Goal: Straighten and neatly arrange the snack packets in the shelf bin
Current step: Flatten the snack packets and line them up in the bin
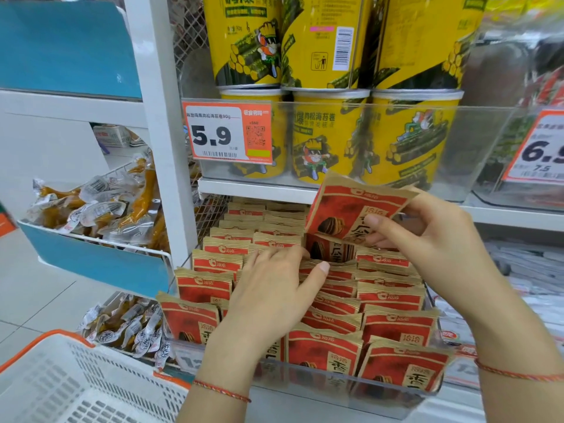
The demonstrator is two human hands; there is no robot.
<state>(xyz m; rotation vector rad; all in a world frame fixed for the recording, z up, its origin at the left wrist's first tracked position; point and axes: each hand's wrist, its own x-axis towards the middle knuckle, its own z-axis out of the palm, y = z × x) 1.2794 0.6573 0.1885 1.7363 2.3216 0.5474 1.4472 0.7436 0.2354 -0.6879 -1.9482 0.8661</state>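
Where rows gape, packet (351, 206) in right hand (433, 236)

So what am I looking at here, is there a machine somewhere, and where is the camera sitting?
No machine: a person works with bare hands, and the one camera sits on their head, looking forward and down. In front is a clear shelf bin packed with rows of red and tan snack packets. The right hand pinches one lifted packet above the rows. The left hand lies with straight fingers on the packets, holding a gap. Above stand yellow cans behind a price tag. A white basket sits lower left.
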